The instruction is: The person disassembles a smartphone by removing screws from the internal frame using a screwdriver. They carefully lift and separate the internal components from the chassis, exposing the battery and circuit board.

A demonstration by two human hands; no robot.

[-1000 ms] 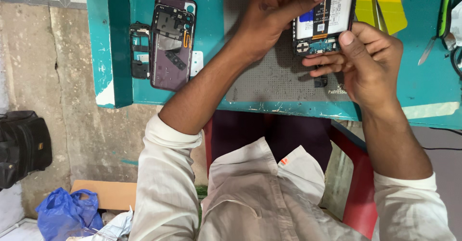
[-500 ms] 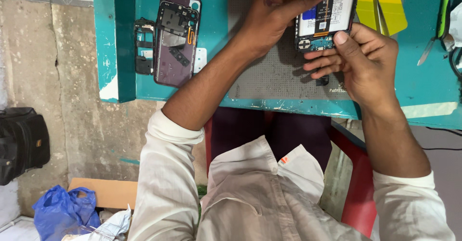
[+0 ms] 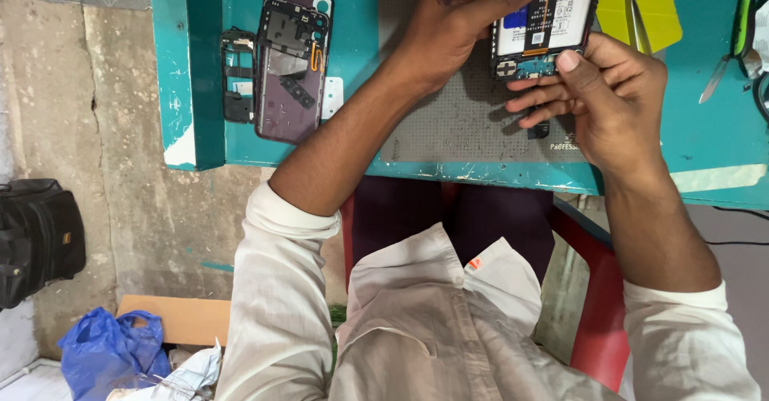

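Two hands: both on the opened phone (image 3: pixel 543 24), held above the grey mat (image 3: pixel 456 120)
Left hand (image 3: pixel 456 16): fingers curled round phone's left edge, thumb laid across the battery
Right hand (image 3: pixel 609 96): cups phone's lower end, thumb by the bottom board
Also on teal table (image 3: pixel 200 64): purple back cover (image 3: pixel 292 64) w/ black frame piece (image 3: pixel 238 76) just beside, well left of phone

two hands (image 3: pixel 456 16), one opened phone (image 3: pixel 545 24), one back cover (image 3: pixel 292 64)
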